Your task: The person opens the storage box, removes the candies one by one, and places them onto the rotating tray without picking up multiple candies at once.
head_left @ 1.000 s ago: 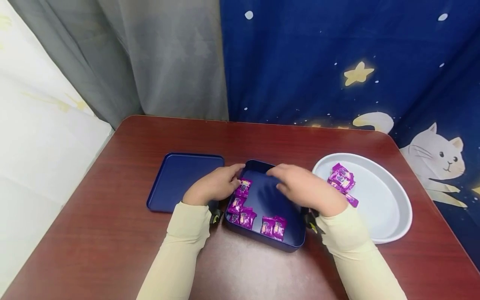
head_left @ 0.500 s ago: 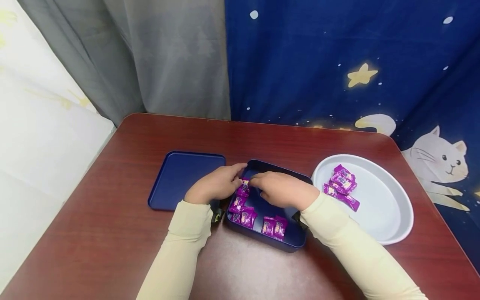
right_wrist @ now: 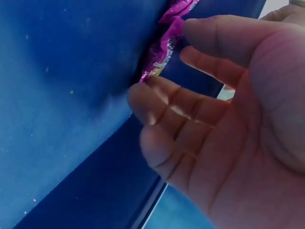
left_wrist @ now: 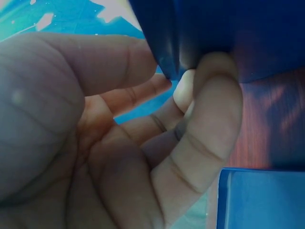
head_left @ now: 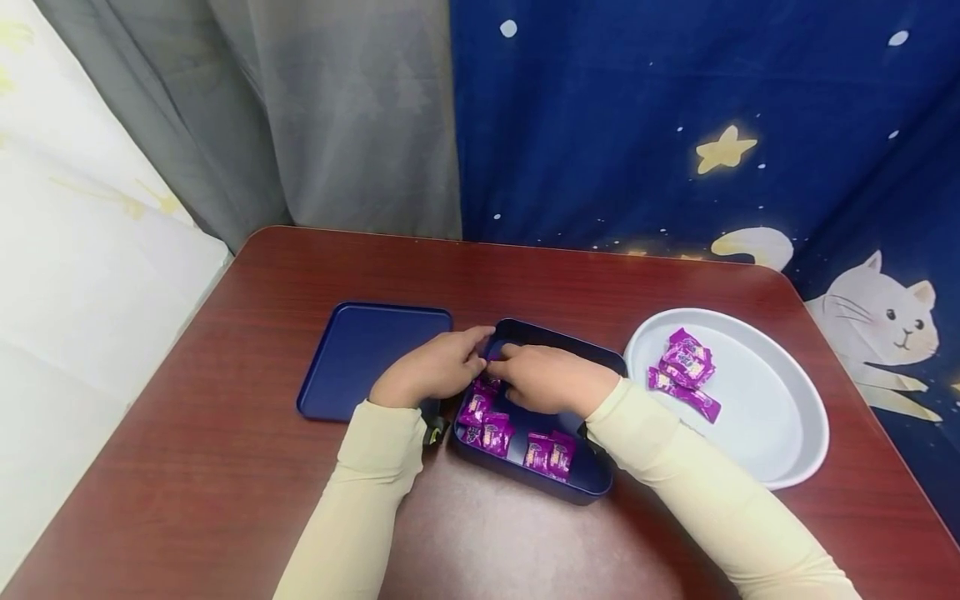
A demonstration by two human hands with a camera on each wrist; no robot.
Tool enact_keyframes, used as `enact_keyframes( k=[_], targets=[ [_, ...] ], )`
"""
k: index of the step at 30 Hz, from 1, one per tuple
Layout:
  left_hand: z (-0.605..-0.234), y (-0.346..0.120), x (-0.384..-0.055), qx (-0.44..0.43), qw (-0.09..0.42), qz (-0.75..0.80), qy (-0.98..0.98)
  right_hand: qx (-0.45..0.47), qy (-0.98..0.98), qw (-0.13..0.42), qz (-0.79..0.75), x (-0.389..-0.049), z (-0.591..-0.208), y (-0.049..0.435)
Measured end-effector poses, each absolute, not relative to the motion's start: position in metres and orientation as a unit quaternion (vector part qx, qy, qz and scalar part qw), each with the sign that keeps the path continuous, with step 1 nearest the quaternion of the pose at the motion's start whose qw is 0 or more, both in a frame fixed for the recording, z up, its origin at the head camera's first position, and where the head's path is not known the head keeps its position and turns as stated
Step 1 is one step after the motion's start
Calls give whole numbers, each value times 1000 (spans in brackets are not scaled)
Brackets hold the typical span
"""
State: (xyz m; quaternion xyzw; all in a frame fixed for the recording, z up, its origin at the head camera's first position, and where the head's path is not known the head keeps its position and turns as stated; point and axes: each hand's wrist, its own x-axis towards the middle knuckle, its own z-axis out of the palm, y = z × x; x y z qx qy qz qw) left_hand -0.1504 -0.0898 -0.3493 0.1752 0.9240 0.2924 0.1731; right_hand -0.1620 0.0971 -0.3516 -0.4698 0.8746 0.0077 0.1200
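A navy blue box (head_left: 525, 479) sits at the middle of the table, with several purple-wrapped candies (head_left: 495, 433) along its left and near sides. My left hand (head_left: 429, 368) grips the box's left wall near the far corner. In the left wrist view, thumb and curled fingers lie around the box corner (left_wrist: 174, 43). Inside the box, my right hand (head_left: 551, 379) has its fingers around a purple-wrapped candy (right_wrist: 164, 50) beside the left wall. Its thumb touches one part of the wrapper while other fingertips reach the lower end. From the head view the hand covers part of this candy.
A navy lid (head_left: 352, 358) lies flat left of the box, partly behind the left hand. On the right stands a white oval tray (head_left: 780, 417) with several more purple-wrapped candies (head_left: 686, 362). The brown table (head_left: 187, 467) meets curtains along its far edge.
My right hand has moved left from over the box's far side, down to the candy at the left wall. The left hand stays on the box.
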Motion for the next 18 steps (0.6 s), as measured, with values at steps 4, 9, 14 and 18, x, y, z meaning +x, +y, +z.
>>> enact_keyframes(
  k=[4, 9, 14, 18],
  targets=[
    [-350, -89, -150, 170, 178, 297, 923, -453, 881, 134, 14, -162, -354, 98],
    [-350, -88, -150, 167, 181, 301, 921, -445, 885, 138, -9, -164, -355, 99],
    [-350, -88, -150, 173, 176, 299, 922, -442, 888, 125, -23, -164, -357, 103],
    [-350, -89, -150, 175, 173, 297, 922, -400, 908, 119, -23, -165, -360, 105]
  ],
)
